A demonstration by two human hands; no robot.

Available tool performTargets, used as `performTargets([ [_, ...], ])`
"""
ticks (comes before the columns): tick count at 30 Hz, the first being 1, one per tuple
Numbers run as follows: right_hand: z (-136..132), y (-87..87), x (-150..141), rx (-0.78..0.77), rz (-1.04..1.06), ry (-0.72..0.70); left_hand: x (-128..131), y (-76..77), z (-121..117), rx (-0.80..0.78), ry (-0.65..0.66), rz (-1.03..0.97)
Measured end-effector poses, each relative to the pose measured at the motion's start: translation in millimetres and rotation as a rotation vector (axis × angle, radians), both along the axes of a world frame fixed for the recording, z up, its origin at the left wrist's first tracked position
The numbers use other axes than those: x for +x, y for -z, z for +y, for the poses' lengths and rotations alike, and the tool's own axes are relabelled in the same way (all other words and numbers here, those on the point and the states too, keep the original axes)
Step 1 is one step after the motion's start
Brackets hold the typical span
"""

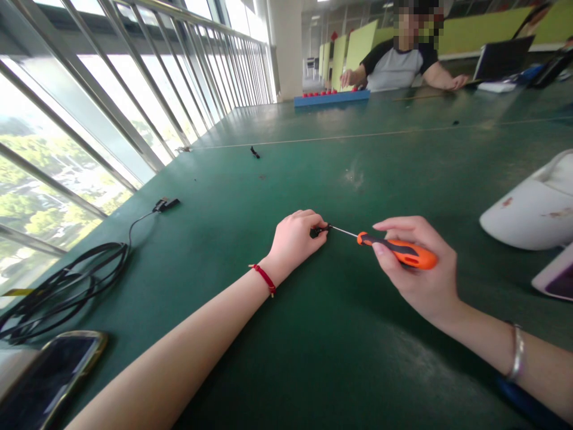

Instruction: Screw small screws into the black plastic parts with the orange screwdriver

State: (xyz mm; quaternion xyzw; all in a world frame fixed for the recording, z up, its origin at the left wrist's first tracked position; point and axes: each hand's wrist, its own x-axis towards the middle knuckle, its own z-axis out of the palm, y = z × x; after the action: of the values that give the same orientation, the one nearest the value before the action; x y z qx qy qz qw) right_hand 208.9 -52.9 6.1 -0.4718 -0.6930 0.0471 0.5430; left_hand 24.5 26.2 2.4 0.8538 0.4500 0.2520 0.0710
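Observation:
My right hand (418,269) grips a screwdriver (405,252) with an orange and dark handle. Its thin metal shaft points left, and the tip meets a small black part (319,230) between the fingers of my left hand (298,239). That left hand, with a red cord bracelet on the wrist, rests on the green tabletop (286,358) and pinches the part between thumb and forefinger. Most of the part is covered by the fingers, so its kind does not show.
At left lie a coiled black cable (85,280) and a phone (54,379). A white object (532,206) and a pale-edged device (557,275) are at right. A small black piece (255,153) lies farther off. Across the table a person (398,65) sits by a blue rack (331,98); railings line the left.

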Motion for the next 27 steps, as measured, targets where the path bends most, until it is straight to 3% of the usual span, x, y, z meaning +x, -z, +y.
performTargets([
  [3, 3.0, 2.2, 1.6, 0.069, 0.102, -0.040, 0.0, 0.2, 0.1, 0.000, -0.002, -0.007],
  [6, 3.3, 1.1, 2.5, 0.014, 0.085, -0.071, -0.2, 0.5, 0.2, -0.001, 0.008, -0.011],
  [11, -0.7, -1.9, 0.0, -0.075, -0.009, 0.002, -0.5, 0.8, 0.4, -0.004, 0.009, -0.016],
  [16, 2.7, 0.5, 0.2, 0.076, 0.096, -0.027, -0.4, 0.1, 0.2, -0.002, 0.005, -0.011],
  [19, 3.0, 0.3, 1.7, 0.009, 0.098, -0.065, -0.3, -0.2, 0.1, -0.004, 0.012, -0.005],
  [23, -0.2, -2.0, 1.2, -0.064, -0.017, 0.002, -0.1, 0.5, 0.3, -0.001, 0.013, -0.009],
  [27, 0.7, -1.5, -0.1, 0.026, 0.029, -0.002, -0.1, 0.6, 0.2, 0.000, 0.012, -0.008],
])
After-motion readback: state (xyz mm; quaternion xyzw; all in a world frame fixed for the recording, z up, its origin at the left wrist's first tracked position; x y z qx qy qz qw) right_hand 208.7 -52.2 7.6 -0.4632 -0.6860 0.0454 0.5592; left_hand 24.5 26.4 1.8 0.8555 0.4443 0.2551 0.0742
